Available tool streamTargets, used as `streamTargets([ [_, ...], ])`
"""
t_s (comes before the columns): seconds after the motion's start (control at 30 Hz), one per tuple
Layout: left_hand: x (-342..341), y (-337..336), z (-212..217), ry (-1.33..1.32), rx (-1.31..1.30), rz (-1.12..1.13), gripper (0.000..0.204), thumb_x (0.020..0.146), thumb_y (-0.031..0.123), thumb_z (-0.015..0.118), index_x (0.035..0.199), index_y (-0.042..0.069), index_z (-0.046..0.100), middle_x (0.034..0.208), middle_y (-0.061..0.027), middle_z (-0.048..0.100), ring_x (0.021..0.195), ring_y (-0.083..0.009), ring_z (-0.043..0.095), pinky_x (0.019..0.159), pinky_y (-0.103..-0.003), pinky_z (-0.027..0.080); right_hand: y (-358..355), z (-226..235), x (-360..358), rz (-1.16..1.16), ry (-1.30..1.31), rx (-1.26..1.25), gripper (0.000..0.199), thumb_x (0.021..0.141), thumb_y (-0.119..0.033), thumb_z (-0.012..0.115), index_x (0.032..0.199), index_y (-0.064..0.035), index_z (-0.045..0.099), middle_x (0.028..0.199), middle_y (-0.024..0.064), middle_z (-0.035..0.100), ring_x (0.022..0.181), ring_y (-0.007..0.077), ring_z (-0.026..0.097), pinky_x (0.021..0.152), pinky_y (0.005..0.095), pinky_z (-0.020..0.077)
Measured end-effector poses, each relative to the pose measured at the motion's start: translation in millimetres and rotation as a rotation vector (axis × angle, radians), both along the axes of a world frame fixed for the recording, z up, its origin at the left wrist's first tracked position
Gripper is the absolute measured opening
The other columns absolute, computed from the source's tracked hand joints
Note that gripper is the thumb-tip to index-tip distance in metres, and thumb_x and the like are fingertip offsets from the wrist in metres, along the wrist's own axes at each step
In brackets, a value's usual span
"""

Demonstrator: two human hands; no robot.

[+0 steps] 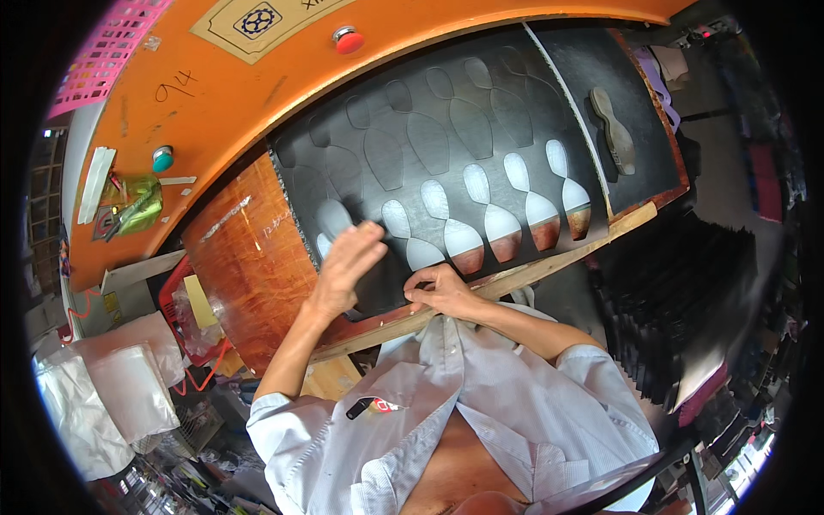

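A large black sheet [378,184] lies before me, with sole-shaped outlines cut in its far rows. Along its near side run sole-shaped openings [489,215], pale inside with reddish brown at several heel ends. My left hand [348,264], slightly blurred, hovers over the sheet's near left part with fingers stretched out. Beyond its fingertips is a grey, rounded sole-shaped piece [333,213], partly covered by the hand. My right hand [442,290] rests at the sheet's near edge, its fingers bent in a pinch. What lies between them, if anything, I cannot make out.
An orange machine body [283,81] with a red button [348,40] and a green button [162,158] spans the far side. A grey sole-shaped block [611,133] lies at the right. A wooden strip [549,268] edges the near side. Stacked black sheets [669,300] stand at right.
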State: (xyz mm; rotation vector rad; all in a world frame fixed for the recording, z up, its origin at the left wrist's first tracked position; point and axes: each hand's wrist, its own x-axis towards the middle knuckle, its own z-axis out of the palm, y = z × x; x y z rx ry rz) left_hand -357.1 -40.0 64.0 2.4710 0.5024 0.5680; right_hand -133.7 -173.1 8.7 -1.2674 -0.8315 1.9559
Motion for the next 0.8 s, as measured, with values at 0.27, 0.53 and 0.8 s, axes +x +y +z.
streamTargets([
  [0.27, -3.6, -8.4, -5.2, 0.454, -0.134, -0.197, 0.1, 0.061, 0.01, 0.088, 0.153, 0.008, 0.049, 0.159, -0.015, 0.049, 0.15, -0.0333, 0.043, 0.126, -0.05, 0.033, -1.9, -18.1, 2.6, -0.086, 0.252, -0.219, 0.008, 0.096, -0.005, 0.071, 0.102, 0.0001, 0.071, 0.082, 0.0014, 0.068, 0.058, 0.006, 0.059, 0.049, 0.0214, 0.0412],
  [0.53, -3.0, 14.8, 1.8, 0.028, -0.481, 0.053, 0.048, 0.088, -0.003, 0.064, 0.136, -0.001, 0.062, 0.138, -0.0169, 0.067, 0.136, -0.0317, 0.06, 0.117, -0.049, 0.045, -5.0, -4.0, 10.2, 0.027, 0.343, -0.031, 0.025, 0.107, -0.022, 0.064, 0.119, -0.0013, 0.07, 0.096, 0.0023, 0.072, 0.07, 0.0075, 0.069, 0.057, 0.0221, 0.0463],
  [0.8, -19.7, 45.8, 88.6, -1.107, -0.963, 0.568, 0.044, 0.111, 0.027, 0.055, 0.147, 0.004, 0.047, 0.102, -0.0072, 0.058, 0.083, -0.0178, 0.055, 0.104, -0.042, 0.048, -35.0, 37.0, 52.8, -0.344, -0.592, 0.539, 0.019, 0.089, -0.006, 0.074, 0.106, 0.0005, 0.07, 0.11, 0.0171, 0.072, 0.089, 0.0293, 0.072, 0.081, 0.0403, 0.0584],
])
